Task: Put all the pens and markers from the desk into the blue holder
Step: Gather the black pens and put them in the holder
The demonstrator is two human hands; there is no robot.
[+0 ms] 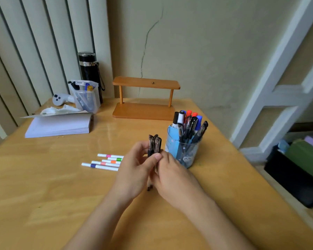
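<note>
From the head view, both hands meet over the middle of the wooden bench point(43, 186), closed together round a small bundle of black gel pens point(154, 144) held upright. The left hand point(135, 168) pinches the bundle with thumb across the front; the right hand point(173, 175) wraps the lower barrels. The pens have dark, smoky translucent caps with clips at the top, and their tips poke out below the hands.

Just beside the bundle, at about two o'clock from the hands, stands the blue holder point(184, 150): a clear bluish cup with a pale blue printed insert, already crowded with black gel pens and thick markers capped in black, white, red and blue.

At nine o'clock from the hands lie five slim white markers point(105, 161), flat on the bench, side by side, each with a coloured band: pink, green, orange, salmon, purple.

Further off at eleven o'clock sits a stack of white paper point(60, 126).
</note>
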